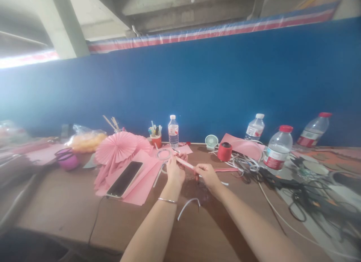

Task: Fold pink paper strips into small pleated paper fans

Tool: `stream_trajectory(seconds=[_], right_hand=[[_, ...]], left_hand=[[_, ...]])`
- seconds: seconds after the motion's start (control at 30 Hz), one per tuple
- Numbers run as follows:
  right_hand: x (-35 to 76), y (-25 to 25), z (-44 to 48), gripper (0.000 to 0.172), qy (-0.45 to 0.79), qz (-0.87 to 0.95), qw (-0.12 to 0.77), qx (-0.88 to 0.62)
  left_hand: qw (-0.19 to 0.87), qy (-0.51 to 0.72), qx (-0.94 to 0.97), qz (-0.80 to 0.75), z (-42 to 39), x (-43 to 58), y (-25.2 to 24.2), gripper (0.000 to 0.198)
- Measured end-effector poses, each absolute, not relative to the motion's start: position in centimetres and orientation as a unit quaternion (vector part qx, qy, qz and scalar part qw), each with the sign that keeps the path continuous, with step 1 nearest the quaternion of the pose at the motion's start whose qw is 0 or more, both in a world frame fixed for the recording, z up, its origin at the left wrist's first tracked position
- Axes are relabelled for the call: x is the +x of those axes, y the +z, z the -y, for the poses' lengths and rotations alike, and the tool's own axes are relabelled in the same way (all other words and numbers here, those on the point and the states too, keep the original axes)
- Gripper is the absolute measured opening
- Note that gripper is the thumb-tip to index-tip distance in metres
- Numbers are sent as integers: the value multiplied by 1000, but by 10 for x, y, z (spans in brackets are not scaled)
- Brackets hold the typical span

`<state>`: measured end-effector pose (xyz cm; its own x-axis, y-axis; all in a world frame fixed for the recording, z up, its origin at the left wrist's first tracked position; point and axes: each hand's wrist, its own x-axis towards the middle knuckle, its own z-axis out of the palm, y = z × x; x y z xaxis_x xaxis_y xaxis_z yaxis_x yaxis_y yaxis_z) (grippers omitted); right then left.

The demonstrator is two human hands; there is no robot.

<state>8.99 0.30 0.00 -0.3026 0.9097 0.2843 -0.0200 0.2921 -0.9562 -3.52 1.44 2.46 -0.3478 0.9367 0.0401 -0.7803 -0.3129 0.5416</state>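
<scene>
Between my two hands stretches a narrow pink paper strip (pixel 185 163), held above the brown table (pixel 158 228). My left hand (pixel 176 170), with a thin silver bangle at the wrist, is closed round the strip's far left end. The strip's near right end is pinched in my right hand (pixel 208 175). Left of my hands lie pink paper sheets (pixel 143 192) with a dark-screened phone (pixel 125 179) on top, and behind them pleated pink paper fans (pixel 118 148). A roll of clear tape (pixel 163 153) is just beyond my left hand. A curled white strip (pixel 188 206) lies nearer me.
Behind stand a water bottle (pixel 173 132) and a pen cup (pixel 156 138). To the right are a small fan (pixel 211 141), a red cylinder (pixel 225 152), large bottles (pixel 278 149) and tangled cables (pixel 299 194). A purple basket (pixel 67 159) sits left; a blue partition (pixel 180 81) rises behind.
</scene>
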Motion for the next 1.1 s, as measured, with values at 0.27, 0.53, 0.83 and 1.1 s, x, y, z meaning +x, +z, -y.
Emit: stream_trajectory(seconds=[0.27,0.53,0.83,1.1], right_hand=[[90,-1,-5,34,454,641,473,-398],[95,-2,-9,45,425,630,425,-491],[92,-4,-6,63,406,667,493,-383],[87,-2,2,65,660,561,445,-227]], left_hand=[[551,785,214,-188,-8,-30,30,11],[553,783,231,-169,-5,-28,36,11],[543,788,197,-212,-28,-47,16,11],[490,773,295,-275,-24,-43,13,18]])
